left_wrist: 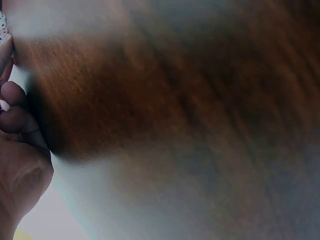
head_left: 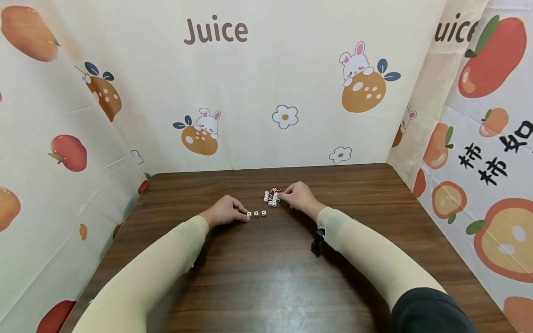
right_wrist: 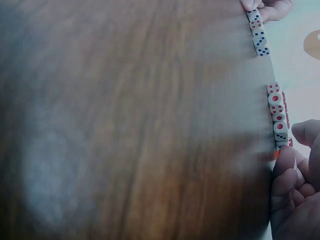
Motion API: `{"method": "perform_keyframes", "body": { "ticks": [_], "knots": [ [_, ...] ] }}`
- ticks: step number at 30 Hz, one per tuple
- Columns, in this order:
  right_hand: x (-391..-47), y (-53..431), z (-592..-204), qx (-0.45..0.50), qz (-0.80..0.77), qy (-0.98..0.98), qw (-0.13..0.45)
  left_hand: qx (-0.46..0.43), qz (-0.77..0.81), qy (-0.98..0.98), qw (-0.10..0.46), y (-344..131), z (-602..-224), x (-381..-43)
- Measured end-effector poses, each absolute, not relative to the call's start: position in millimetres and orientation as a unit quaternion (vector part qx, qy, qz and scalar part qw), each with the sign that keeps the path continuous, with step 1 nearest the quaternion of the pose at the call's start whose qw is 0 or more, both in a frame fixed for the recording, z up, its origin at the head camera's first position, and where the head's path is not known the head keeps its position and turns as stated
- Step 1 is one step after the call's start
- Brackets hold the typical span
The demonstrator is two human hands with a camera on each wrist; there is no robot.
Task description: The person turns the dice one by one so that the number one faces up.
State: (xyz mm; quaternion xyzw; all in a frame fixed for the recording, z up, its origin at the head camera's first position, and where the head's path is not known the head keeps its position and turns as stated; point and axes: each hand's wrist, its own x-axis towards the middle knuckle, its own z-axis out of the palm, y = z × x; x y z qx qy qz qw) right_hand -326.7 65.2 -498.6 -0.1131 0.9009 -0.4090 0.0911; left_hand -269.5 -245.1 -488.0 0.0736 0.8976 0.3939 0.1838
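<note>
My left hand pinches the leftmost white die of a short row on the table. Two more white dice, a middle one and a right one, sit in line beside it, slightly apart. Farther back is a tight cluster of white dice and red dice. My right hand is at the cluster's right edge, its fingertips at a white die; whether they grip it is unclear. In the left wrist view, my left hand shows at the left edge, with dotted white dice partly cut off.
A brown wood-grain table lies under both arms. Its back edge meets a printed cloth backdrop, with more printed cloth at the left and right sides. A small black device hangs at my right wrist.
</note>
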Motion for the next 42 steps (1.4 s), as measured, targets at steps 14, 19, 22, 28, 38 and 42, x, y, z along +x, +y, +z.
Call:
{"method": "perform_keyframes", "body": {
  "ticks": [14,19,22,28,38,42],
  "knots": [
    [-323.9,62.7,-491.1,-0.111,-0.380,0.913,0.099,0.074,0.396,0.897,0.182,-244.7,-484.5,-269.1],
    [-325.9,61.3,-490.4,-0.102,-0.378,0.914,0.108,0.071,0.393,0.898,0.181,-245.2,-485.1,-268.9],
    [-327.5,61.2,-490.3,-0.095,-0.376,0.913,0.122,0.070,0.394,0.897,0.186,-245.4,-487.0,-268.6],
    [-331.0,62.7,-492.6,-0.088,-0.364,0.918,0.132,0.076,0.398,0.894,0.190,-245.1,-489.3,-268.5],
    [-334.7,65.6,-496.0,-0.087,-0.367,0.918,0.122,0.071,0.398,0.895,0.187,-244.5,-487.0,-268.4],
    [-328.2,66.4,-490.8,-0.087,-0.381,0.914,0.112,0.072,0.398,0.895,0.189,-244.5,-485.8,-267.9]
  ]
}}
